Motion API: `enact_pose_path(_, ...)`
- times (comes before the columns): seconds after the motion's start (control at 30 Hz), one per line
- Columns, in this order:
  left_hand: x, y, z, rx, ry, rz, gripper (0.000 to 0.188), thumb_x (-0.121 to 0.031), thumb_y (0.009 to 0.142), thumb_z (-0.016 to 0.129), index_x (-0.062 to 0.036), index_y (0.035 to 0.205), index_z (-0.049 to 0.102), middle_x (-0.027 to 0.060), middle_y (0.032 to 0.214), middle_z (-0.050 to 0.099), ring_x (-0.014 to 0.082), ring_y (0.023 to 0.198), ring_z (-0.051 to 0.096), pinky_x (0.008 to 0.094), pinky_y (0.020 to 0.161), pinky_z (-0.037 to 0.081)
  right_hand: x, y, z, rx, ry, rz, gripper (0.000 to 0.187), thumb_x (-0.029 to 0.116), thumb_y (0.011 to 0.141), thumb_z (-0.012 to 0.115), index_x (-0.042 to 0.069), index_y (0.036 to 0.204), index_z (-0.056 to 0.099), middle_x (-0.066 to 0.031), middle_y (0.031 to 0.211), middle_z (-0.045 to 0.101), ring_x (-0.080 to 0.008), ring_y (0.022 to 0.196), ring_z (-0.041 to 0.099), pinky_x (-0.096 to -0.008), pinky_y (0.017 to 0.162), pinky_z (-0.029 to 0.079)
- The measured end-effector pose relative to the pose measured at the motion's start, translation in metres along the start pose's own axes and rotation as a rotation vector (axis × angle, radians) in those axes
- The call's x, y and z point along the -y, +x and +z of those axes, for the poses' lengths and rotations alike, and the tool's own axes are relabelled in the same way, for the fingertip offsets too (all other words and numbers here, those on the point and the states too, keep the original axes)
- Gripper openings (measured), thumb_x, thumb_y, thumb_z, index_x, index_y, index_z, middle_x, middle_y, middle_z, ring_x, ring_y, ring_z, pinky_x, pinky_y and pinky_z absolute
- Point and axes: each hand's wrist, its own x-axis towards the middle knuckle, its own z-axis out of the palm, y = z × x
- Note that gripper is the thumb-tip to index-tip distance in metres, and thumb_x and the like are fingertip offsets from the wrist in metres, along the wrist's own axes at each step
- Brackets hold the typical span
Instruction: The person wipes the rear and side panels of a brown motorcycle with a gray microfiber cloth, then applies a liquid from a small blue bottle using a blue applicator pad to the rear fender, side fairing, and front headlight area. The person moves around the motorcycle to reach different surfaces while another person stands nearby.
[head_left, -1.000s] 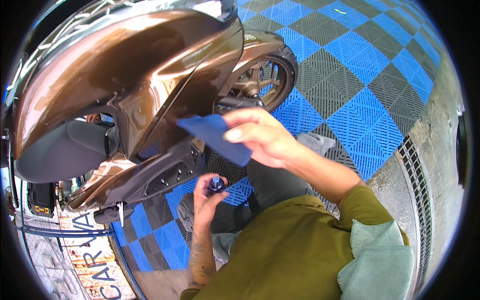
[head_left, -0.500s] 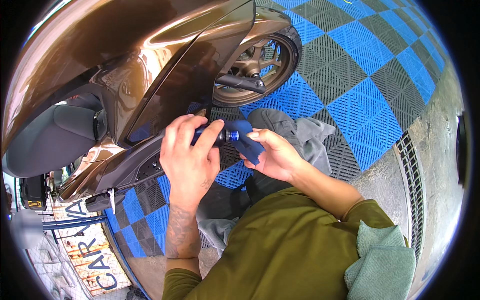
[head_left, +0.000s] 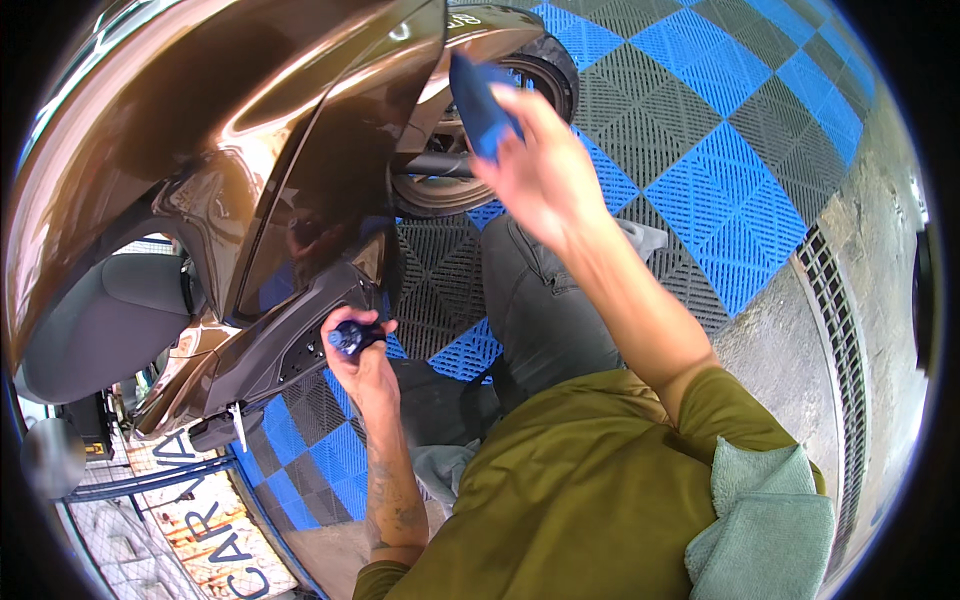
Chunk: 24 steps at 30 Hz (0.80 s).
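Note:
A small dark blue bottle (head_left: 350, 338) is gripped in my left hand (head_left: 368, 378), its top pointing up beside the scooter's dark footboard trim. Raised up and forward, my right hand (head_left: 545, 165) pinches a dark blue cloth (head_left: 482, 105); hand and cloth are partly smeared by motion. The cloth hangs in front of the front wheel, near the edge of the glossy brown scooter's body panel (head_left: 335, 140). Whether it touches the panel I cannot tell.
The front wheel (head_left: 560, 85) stands on blue and grey grid floor tiles (head_left: 735, 190). To the left is the black seat (head_left: 110, 315). A drain grate (head_left: 840, 370) runs along concrete at the right. A green-grey towel (head_left: 765, 530) lies over my shoulder.
My hands have moved apart. The right carried the cloth up and forward towards the wheel; the left drew the bottle down and back, turning its top upward.

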Motion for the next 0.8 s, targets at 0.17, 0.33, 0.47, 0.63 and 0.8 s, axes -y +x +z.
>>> enact_pose_path(0.17,-0.008,-0.001,-0.030,-0.077,0.082,-0.054,0.080,0.004,0.074,0.055,-0.0010,0.151,0.034,0.0113,0.108,0.058,0.0184,0.101,0.057,0.0403,0.083,0.059,-0.011,0.045,0.030,0.049,0.108,-0.220,0.029,0.026,0.086,0.073,0.005,0.106,0.072,-0.0039,0.085,0.074,-0.0132,0.076,0.069,-0.0247,0.069,0.051)
enact_pose_path(0.33,-0.019,0.011,-0.033,-0.068,0.193,-0.022,0.083,0.004,0.068,0.051,-0.0004,0.150,0.035,0.0122,0.106,0.058,0.0222,0.102,0.058,0.0411,0.082,0.057,-0.047,0.025,0.022,0.063,0.039,-0.336,0.012,0.014,0.093,0.065,0.002,0.099,0.066,-0.0007,0.085,0.069,-0.0068,0.068,0.063,-0.0238,0.060,0.052)
enact_pose_path(0.47,-0.028,0.023,-0.030,-0.042,0.225,0.002,0.085,0.004,0.068,0.051,0.0012,0.151,0.033,0.0144,0.106,0.058,0.0234,0.102,0.058,0.0420,0.083,0.058,-0.095,0.004,0.004,-0.010,-0.103,-0.064,0.011,0.011,0.093,0.066,0.002,0.098,0.069,-0.0010,0.088,0.070,-0.0053,0.071,0.063,-0.0222,0.061,0.049)
enact_pose_path(0.63,-0.029,0.025,-0.037,-0.009,0.241,-0.017,0.087,0.009,0.070,0.048,-0.0009,0.154,0.028,0.0124,0.107,0.059,0.0172,0.092,0.058,0.0362,0.082,0.058,-0.134,-0.014,-0.028,-0.121,-0.440,0.215,0.012,0.007,0.091,0.067,-0.002,0.099,0.069,-0.0025,0.088,0.070,-0.0063,0.077,0.063,-0.0241,0.069,0.051)
enact_pose_path(0.8,0.008,0.029,-0.068,0.028,0.192,-0.232,0.061,0.009,0.074,0.050,0.0002,0.135,0.053,0.0105,0.110,0.059,0.0173,0.096,0.059,0.0374,0.089,0.056,-0.134,0.002,-0.039,0.053,-0.492,-0.025,0.012,0.012,0.095,0.065,0.003,0.102,0.069,0.0018,0.086,0.069,-0.0042,0.072,0.059,-0.0218,0.063,0.046)
